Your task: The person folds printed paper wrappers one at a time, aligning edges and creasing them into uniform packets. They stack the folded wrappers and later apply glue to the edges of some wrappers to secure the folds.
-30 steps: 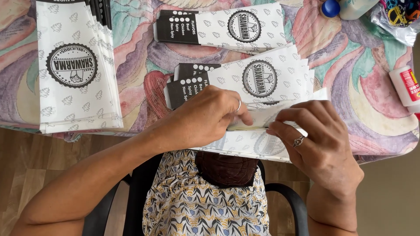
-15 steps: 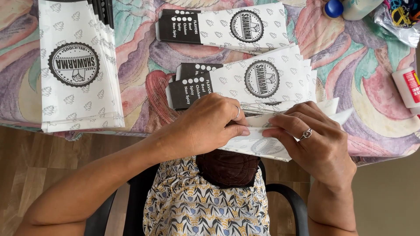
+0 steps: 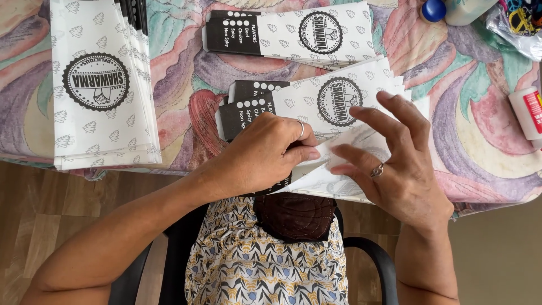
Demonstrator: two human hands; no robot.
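My left hand (image 3: pixel 265 152) pinches the folded edge of a white printed paper sheet (image 3: pixel 361 141) at the table's near edge. Next to it on the right, my right hand (image 3: pixel 389 164) presses its lower fingers on the same sheet, while the upper fingers are lifted and spread. A ring shows on each hand. Under and behind the sheet lies a stack of finished white paper sleeves (image 3: pixel 316 99) with black ends and round black emblems.
A tall pile of flat white sheets (image 3: pixel 99 85) lies at the left. Another sleeve stack (image 3: pixel 288 34) sits at the back. A glue bottle (image 3: pixel 528 110), a blue-capped bottle (image 3: pixel 435 10) and a clear bag (image 3: pixel 516 22) are at the right. The tablecloth (image 3: pixel 186 73) is multicoloured.
My right hand has opened up, lifting its fingers off the sheet. The fold under my left hand has been pulled further left and creased.
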